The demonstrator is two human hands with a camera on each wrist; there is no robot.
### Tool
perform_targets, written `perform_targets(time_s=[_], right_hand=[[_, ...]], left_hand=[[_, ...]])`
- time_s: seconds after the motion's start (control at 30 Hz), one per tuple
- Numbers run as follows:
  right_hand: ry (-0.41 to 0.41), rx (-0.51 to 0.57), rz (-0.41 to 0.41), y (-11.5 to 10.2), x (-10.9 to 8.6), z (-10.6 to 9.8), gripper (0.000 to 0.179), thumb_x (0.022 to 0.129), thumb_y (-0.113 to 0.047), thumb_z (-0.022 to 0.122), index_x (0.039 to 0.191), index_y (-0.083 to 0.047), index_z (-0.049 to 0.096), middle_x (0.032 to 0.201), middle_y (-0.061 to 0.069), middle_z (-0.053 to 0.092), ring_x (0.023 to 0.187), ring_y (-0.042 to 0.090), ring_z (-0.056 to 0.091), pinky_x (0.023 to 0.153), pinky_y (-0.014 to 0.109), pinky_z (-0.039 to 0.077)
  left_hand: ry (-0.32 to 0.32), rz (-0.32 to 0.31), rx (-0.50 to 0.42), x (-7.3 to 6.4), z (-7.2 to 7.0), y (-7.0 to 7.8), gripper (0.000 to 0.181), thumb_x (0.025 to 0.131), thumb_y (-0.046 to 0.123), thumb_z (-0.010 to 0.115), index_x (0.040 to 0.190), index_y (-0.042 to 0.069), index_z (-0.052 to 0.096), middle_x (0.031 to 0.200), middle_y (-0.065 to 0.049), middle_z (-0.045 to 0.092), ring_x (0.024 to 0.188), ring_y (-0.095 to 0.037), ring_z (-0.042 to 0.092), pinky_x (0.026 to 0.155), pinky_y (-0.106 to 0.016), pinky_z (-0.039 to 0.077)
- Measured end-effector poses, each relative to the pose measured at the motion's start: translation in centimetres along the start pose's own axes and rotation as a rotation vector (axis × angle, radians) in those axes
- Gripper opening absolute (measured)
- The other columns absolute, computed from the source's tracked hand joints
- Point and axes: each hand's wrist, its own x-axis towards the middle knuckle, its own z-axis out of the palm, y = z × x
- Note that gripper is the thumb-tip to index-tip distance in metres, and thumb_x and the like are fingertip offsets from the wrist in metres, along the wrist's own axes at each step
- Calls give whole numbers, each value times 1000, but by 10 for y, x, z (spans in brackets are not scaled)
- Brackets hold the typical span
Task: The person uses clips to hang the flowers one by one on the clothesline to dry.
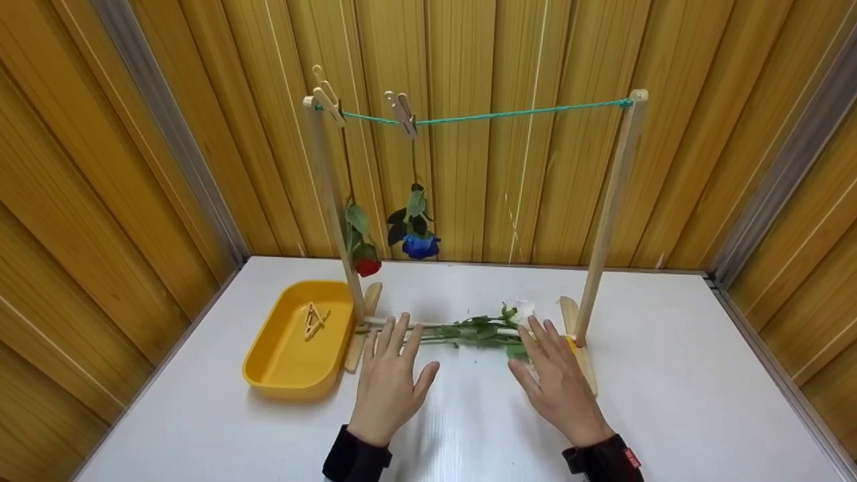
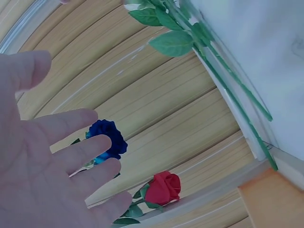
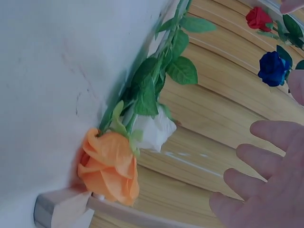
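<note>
My left hand [image 1: 392,388] is held with fingers spread and palm down, near the stem ends of two roses lying on the table. My right hand [image 1: 559,385], also spread and holding nothing, is in front of their blooms: a white rose [image 3: 154,128] and an orange rose [image 3: 111,166], the latter mostly hidden by that hand in the head view. A red rose [image 1: 367,266] and a blue rose [image 1: 420,246] hang upside down from a green cord [image 1: 509,114]. Wooden clothespins [image 1: 404,115] hold their stems to it.
Two wooden posts, the left post [image 1: 335,201] and the right post [image 1: 609,214], carry the cord above the white table [image 1: 683,375]. At the left stands a yellow tub [image 1: 281,355] with wooden clothespins [image 1: 313,325] inside. Wood-patterned walls [image 1: 462,201] enclose the table.
</note>
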Motion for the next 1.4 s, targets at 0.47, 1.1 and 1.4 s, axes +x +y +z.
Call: perform_targets(time_s=[0.47,1.1,1.4], right_hand=[[-103,180,-23,-21,2,28,57,104,-31,63,150,1,51,161,17,42,149,38,38,116,57,36],[-210,561,-76,-50,50,62,43,107,-20,59,141,6,58,140,27,60,122,43,61,99,57,51],[-194,552,-115,-62,68,70,36,104,-12,62,134,6,63,133,24,65,114,40,67,93,46,58]], left_hand=[[-16,-122,-6,-1,-5,-26,54,103,38,61,140,0,61,151,-22,52,141,-42,46,117,-61,33],[-83,-98,-66,18,-28,-75,36,97,20,74,120,-7,68,118,-25,68,100,-41,67,89,-55,57],[-322,-209,-37,47,-53,-111,29,104,21,63,118,-4,70,113,-23,67,92,-37,62,94,-52,56]])
